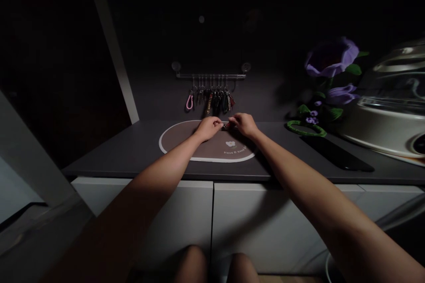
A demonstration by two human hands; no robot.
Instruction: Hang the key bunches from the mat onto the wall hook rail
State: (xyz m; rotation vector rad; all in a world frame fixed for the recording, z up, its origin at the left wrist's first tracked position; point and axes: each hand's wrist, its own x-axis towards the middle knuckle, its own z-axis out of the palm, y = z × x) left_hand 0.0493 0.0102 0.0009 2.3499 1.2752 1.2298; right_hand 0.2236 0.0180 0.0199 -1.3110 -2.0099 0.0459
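Landmark: oval mat [179, 141], brown with a pale border, flat on the dark worktop [133, 154].

- Small item [225, 127], dark with a shiny part and a reddish bit: over the mat's rear part, between the hands; too small to name.
- Left hand [208, 128]: above the mat, grip together, thumb and finger seemingly clamped on the small item.
- Right hand [245, 124]: above the mat's rear right part, fingers bent in beside the item's reddish end; whether they are clamped on it, cannot tell.
- Clear rack [210, 76]: on the wall behind the mat, bearing hanging keys and fobs [217, 99] and a pink loop [189, 101].
- Purple flowers [352, 53], black slab [338, 154], pale appliance [372, 124]: right of the mat.

Step, as judged: close two-handed fingertip handling. Such a small piece calls for a light, precise pinch and steady wrists.
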